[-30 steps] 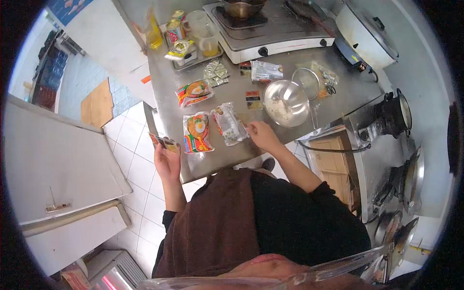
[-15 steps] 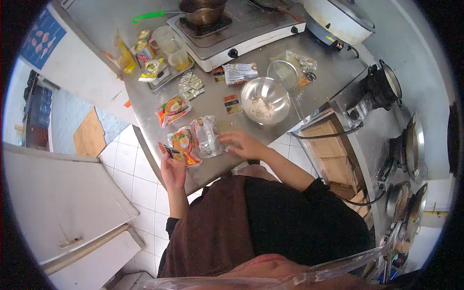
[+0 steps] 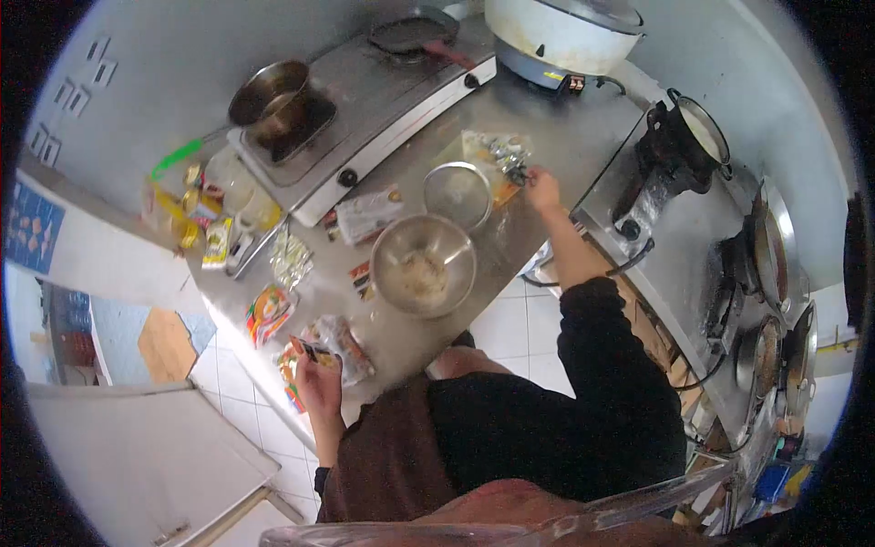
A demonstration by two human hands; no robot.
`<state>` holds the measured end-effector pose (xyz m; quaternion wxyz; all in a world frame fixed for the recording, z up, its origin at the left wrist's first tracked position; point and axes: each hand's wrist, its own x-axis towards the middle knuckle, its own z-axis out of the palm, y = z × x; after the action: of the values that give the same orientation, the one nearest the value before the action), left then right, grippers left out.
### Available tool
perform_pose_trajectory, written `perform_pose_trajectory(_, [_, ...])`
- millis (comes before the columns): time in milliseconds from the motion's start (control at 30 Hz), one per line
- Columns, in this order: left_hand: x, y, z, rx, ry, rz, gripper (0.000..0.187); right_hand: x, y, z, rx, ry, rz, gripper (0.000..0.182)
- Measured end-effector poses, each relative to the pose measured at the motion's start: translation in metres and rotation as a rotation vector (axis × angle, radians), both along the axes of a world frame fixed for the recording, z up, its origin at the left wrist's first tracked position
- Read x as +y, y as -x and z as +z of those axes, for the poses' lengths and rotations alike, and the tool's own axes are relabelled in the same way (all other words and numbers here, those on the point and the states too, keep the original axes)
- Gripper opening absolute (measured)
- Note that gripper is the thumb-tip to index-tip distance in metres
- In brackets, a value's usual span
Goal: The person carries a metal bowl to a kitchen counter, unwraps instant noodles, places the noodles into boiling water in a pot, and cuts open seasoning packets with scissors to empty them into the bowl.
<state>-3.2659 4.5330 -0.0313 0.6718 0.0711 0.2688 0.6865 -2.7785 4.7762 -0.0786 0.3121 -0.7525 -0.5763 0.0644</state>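
My left hand (image 3: 321,383) pinches a small black and orange sachet (image 3: 315,354) over the front left of the table. Under and beside it lie a partly hidden noodle packet (image 3: 290,376) and a clear-and-silver packet (image 3: 339,345). Out at the back right, my right hand (image 3: 544,190) has its fingers closed at the black handles of a pair of scissors (image 3: 519,176). Beside the scissors lie torn plastic wrappers (image 3: 497,150). A steel bowl (image 3: 423,266) with pale powdery contents stands between my hands, next to a round sieve (image 3: 458,196).
A two-burner stove (image 3: 383,137) carries a brown pot (image 3: 271,98) and a dark pan (image 3: 412,33). A white cooker (image 3: 561,41) stands at the back. Foil sachets (image 3: 292,260), another noodle packet (image 3: 270,313) and a jug (image 3: 246,201) are on the left.
My right hand has moved from beside the packets to the scissors at the back right. My left hand still holds the sachet. The view has turned toward the right.
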Motion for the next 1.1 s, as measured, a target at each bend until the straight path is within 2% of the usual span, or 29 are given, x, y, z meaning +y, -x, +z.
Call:
perform_pose_trajectory(67, [0.018,-0.019,0.002,0.028,-0.003,-0.029,0.038,0.025,-0.014,-0.015,0.000,0.135,0.041,0.025])
perform_pose_trajectory(100, [0.026,-0.034,0.003,0.040,0.094,0.045,0.039,0.038,-0.021,-0.031,0.004,0.211,0.070,0.025])
perform_pose_trajectory(167, [0.046,-0.042,-0.016,-0.008,0.041,-0.025,0.038,0.055,-0.020,-0.052,-0.109,0.341,0.065,0.025])
perform_pose_trajectory(200, [0.059,-0.049,-0.023,-0.036,0.014,-0.071,0.038,0.055,-0.018,-0.050,-0.113,0.301,0.099,0.026])
perform_pose_trajectory(233, [0.064,-0.067,-0.007,0.034,-0.007,-0.103,0.038,0.053,-0.015,-0.046,-0.120,0.263,0.131,0.027])
perform_pose_trajectory(300, [0.082,-0.092,0.003,-0.003,0.001,-0.121,0.039,0.053,-0.011,-0.034,-0.200,0.380,0.093,0.031])
perform_pose_trajectory(333, [0.088,-0.104,0.011,-0.022,0.004,-0.124,0.039,0.054,-0.012,-0.030,-0.182,0.360,0.134,0.032])
perform_pose_trajectory(367, [0.093,-0.130,0.043,0.090,0.066,-0.103,0.037,0.055,-0.014,-0.025,-0.166,0.339,0.181,0.033])
perform_pose_trajectory(467, [0.099,-0.135,0.028,-0.015,-0.091,-0.172,0.033,0.051,-0.009,0.011,-0.018,0.306,0.235,0.030])
perform_pose_trajectory(567, [0.099,-0.136,0.021,0.032,0.032,-0.183,0.035,0.054,-0.014,0.028,0.307,0.575,0.244,0.033])
perform_pose_trajectory(667, [0.104,-0.136,0.015,-0.016,-0.059,-0.270,0.036,0.061,-0.030,-0.015,1.191,0.796,0.415,0.041])
perform_pose_trajectory(767, [0.105,-0.131,0.008,0.009,-0.101,-0.331,0.036,0.039,-0.032,-0.032,1.728,0.707,0.518,0.046])
perform_pose_trajectory(867, [0.113,-0.136,0.009,0.048,-0.047,-0.362,0.039,-0.006,-0.017,0.000,1.876,0.481,0.552,0.045])
perform_pose_trajectory(967, [0.120,-0.152,0.027,0.043,-0.054,-0.305,0.040,-0.050,0.013,0.049,1.480,0.476,0.683,0.043])
perform_pose_trajectory(1033, [0.127,-0.149,0.011,0.280,-0.140,-0.346,0.040,-0.084,0.042,0.082,1.239,0.501,0.684,0.041])
perform_pose_trajectory(1100, [0.128,-0.161,0.037,0.106,-0.001,-0.319,0.040,-0.110,0.066,0.090,1.062,0.461,0.668,0.040])
